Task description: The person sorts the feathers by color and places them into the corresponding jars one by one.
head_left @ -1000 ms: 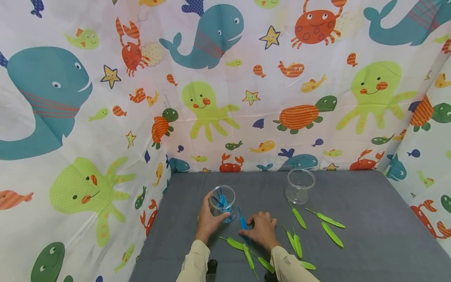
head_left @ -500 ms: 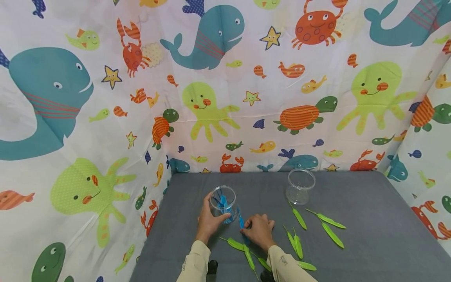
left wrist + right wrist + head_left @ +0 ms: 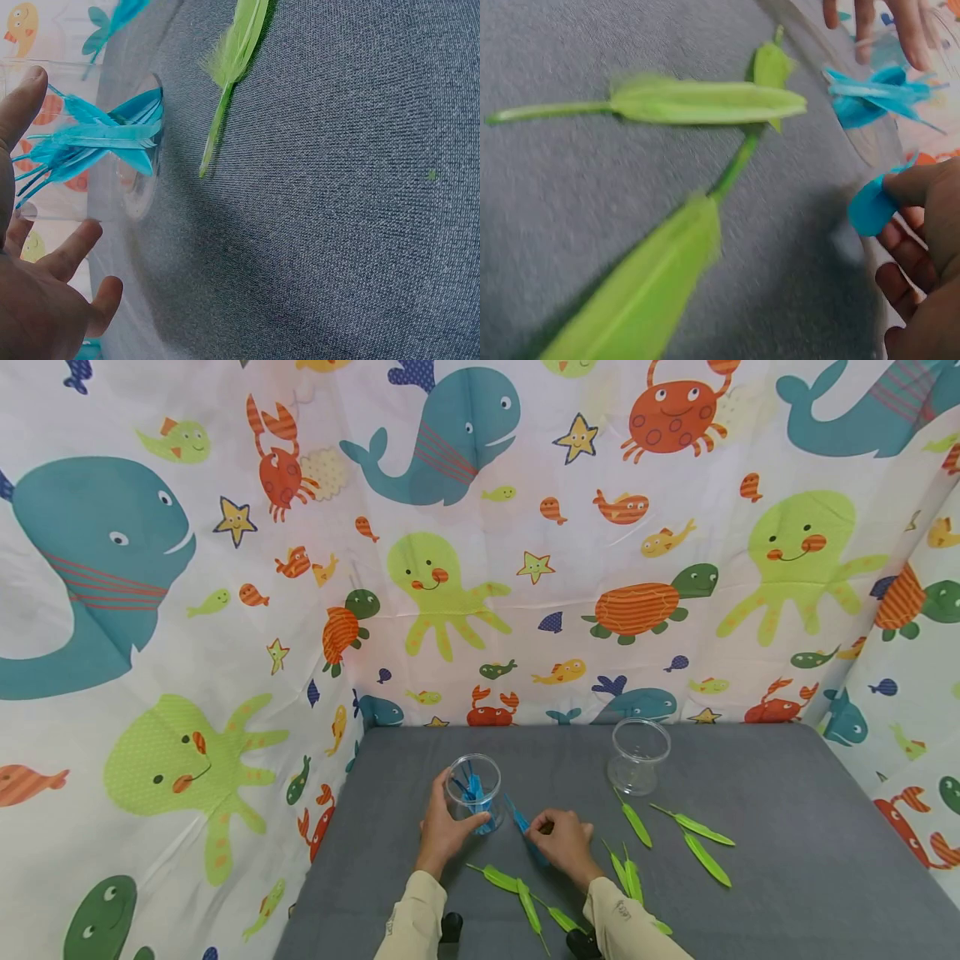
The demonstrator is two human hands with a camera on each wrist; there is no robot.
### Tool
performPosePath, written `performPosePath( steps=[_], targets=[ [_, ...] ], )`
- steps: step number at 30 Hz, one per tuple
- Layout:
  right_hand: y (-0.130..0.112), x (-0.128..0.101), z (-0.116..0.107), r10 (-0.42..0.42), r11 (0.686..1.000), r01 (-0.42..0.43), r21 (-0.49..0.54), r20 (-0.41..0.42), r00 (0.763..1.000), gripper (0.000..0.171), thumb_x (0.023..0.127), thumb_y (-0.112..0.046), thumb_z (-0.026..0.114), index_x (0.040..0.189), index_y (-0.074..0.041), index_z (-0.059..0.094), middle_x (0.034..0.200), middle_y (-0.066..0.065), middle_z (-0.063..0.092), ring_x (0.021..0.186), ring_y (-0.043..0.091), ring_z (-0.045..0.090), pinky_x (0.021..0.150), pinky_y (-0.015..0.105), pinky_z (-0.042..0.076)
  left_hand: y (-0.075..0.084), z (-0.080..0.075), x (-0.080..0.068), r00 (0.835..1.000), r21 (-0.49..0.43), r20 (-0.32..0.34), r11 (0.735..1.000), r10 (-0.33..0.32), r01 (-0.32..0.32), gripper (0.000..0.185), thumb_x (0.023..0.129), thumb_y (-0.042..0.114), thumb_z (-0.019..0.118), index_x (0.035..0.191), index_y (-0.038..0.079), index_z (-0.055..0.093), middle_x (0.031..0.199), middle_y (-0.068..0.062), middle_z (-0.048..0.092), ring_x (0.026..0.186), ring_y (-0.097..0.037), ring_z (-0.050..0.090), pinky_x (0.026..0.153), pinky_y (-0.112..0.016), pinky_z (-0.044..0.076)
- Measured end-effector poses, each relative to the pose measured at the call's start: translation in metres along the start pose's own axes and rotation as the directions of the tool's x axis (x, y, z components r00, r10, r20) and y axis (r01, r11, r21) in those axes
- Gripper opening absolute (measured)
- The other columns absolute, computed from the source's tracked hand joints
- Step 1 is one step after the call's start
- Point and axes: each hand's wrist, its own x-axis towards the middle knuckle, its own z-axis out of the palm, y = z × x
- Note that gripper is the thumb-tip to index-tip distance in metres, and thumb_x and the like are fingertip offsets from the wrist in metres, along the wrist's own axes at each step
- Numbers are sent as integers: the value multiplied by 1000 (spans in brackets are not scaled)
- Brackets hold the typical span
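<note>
My left hand (image 3: pixel 444 828) (image 3: pixel 34 247) grips a clear plastic cup (image 3: pixel 474 790) (image 3: pixel 75 142) that stands on the grey table (image 3: pixel 787 860) and holds several blue feathers (image 3: pixel 472 789) (image 3: pixel 94 139). My right hand (image 3: pixel 561 843) (image 3: pixel 922 247) pinches one blue feather (image 3: pixel 522 823) (image 3: pixel 871 206) just right of that cup, lifted off the table. A second clear cup (image 3: pixel 639 755), empty, stands farther right. Several green feathers (image 3: pixel 705 845) (image 3: pixel 705 101) (image 3: pixel 232 56) lie scattered on the table.
A sea-animal print curtain (image 3: pixel 480 527) walls the table at the back and on both sides. More green feathers (image 3: pixel 517 893) lie between my forearms at the near edge. Bare grey cloth (image 3: pixel 810 793) spreads to the far right.
My right hand has picked the blue feather up from the table and raised it slightly, tip pointing toward the cup. The left hand has stayed on the cup.
</note>
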Motion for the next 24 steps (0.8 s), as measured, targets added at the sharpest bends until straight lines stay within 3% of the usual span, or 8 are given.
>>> performPosePath(
  steps=[5, 8, 11, 13, 15, 24],
  targets=[
    [8, 4, -10, -7, 995, 11, 103, -38, 999, 17, 85, -13, 81, 75, -21, 69, 72, -8, 69, 67, 4, 59, 88, 49, 27, 1, 0, 0, 1000, -14, 7, 1000, 2, -2, 101, 75, 30, 92, 156, 34, 32, 160, -3, 44, 137, -38, 52, 111, -72, 17],
    [10, 5, -15, -30, 985, 41, 169, -70, 997, 16, 85, -11, 80, 77, -19, 70, 72, -5, 69, 66, 3, 59, 89, 46, 39, 0, 0, 0, 1000, -16, 7, 1000, 5, -5, 102, 75, 30, 93, 156, 34, 32, 161, -3, 43, 137, -38, 52, 112, -73, 17],
    [11, 6, -20, -35, 966, 53, 254, -75, 997, 14, 86, -8, 80, 80, -16, 69, 74, -2, 68, 65, 5, 60, 72, 32, 51, -1, 0, 0, 1000, -13, 5, 1000, 3, -2, 101, 75, 31, 92, 156, 35, 32, 161, -2, 43, 138, -37, 52, 112, -71, 17],
    [12, 6, -22, -25, 951, 44, 305, -66, 998, 13, 87, -8, 79, 83, -14, 69, 76, 1, 68, 64, 6, 59, 60, 26, 52, -1, 0, 0, 1000, -8, 2, 1000, 3, -3, 101, 75, 32, 92, 155, 36, 32, 161, -2, 43, 137, -37, 52, 111, -71, 18],
    [12, 7, -23, -7, 942, 25, 335, -54, 999, 12, 89, -9, 78, 85, -13, 68, 77, 3, 68, 63, 5, 59, 57, 23, 49, -1, 0, 1, 1000, -7, 2, 1000, 3, -3, 101, 75, 32, 92, 155, 36, 32, 161, -2, 43, 137, -37, 52, 111, -72, 18],
    [-1, 11, -31, -25, 913, 46, 405, -57, 998, 16, 90, -4, 76, 101, -4, 66, 83, 15, 74, 70, 10, 64, 66, 21, 51, -1, 0, 1, 1000, 1, 0, 1000, 5, -5, 102, 74, 33, 93, 156, 35, 32, 161, -3, 43, 137, -37, 53, 110, -72, 18]
  ],
)
